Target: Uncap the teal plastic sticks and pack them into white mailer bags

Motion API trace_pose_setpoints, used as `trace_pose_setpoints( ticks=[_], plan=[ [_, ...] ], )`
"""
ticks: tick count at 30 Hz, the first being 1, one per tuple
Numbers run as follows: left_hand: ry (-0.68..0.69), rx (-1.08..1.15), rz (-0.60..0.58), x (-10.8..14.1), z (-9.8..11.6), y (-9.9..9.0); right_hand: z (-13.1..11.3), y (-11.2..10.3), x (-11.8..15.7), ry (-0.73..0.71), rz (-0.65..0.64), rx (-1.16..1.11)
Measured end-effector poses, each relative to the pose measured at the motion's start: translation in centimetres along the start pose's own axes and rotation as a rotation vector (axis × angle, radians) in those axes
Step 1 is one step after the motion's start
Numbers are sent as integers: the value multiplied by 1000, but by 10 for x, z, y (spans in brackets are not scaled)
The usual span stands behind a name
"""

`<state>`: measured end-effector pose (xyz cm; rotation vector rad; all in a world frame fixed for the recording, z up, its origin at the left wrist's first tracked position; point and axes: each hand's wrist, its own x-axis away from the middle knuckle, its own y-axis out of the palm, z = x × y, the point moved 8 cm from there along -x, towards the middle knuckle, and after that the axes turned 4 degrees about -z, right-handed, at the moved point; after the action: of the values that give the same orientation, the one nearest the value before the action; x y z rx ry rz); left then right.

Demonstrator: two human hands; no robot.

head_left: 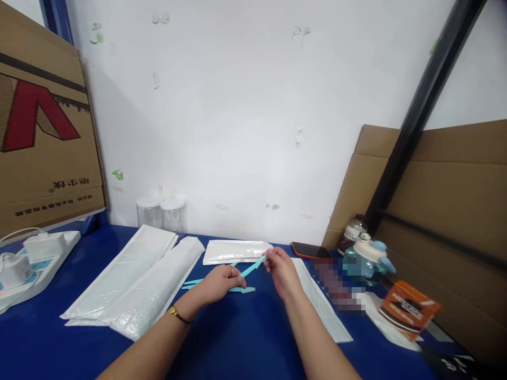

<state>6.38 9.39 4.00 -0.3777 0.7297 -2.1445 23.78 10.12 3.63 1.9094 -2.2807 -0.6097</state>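
Note:
A thin turquoise plastic knife-shaped strip point(252, 267) is held slantwise between my two hands above the blue table. My left hand point(225, 282) pinches its lower end. At its upper end, my right hand point(280, 267) closes thumb and fingers round the tip. Similar turquoise strips point(243, 290) lie on the table under and behind my left hand, which partly covers them. A padded white mailer point(235, 252) lies just beyond my hands, and a flat pale mailer point(319, 303) is beside my right forearm.
To the left are white bubble mailers point(150, 295), a power strip point(51, 269) and two clear jars point(173, 214). On the right stand a phone point(311, 250), a brown bottle point(355, 232), a teal water bottle point(366, 264) and an orange pouch point(410, 310). Cardboard point(463, 195) flanks the table.

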Motion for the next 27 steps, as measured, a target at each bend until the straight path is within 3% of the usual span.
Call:
trace_pose_setpoints(
  ticks=[3, 5, 7, 9, 14, 19, 21, 24, 27],
  plan=[
    [-35, -30, -143, 6, 1, 7, -20, -32, -7, -55, 105, 95],
    [-31, -34, -273, 12, 1, 17, -25, -43, -10, -44, 74, 385],
    [-14, -36, -359, 16, 0, 27, -17, -48, -12, 1, 16, 684],
    [7, -62, -380, 17, -3, 34, -5, -49, -12, 29, -14, 847],
    [34, -211, -267, 17, -4, 30, 10, -47, -11, 10, 4, 952],
    [40, -450, 8, 14, 0, -5, 1, -37, -9, -37, -17, 987],
    [3, -535, 61, 12, -5, -14, 6, -22, -5, -35, -132, 957],
    [-8, -573, 49, 8, -13, -13, 24, 5, 5, -2, -362, 908],
    [21, -549, 59, 6, -15, -10, 36, 21, 12, 3, -455, 938]
  ],
)
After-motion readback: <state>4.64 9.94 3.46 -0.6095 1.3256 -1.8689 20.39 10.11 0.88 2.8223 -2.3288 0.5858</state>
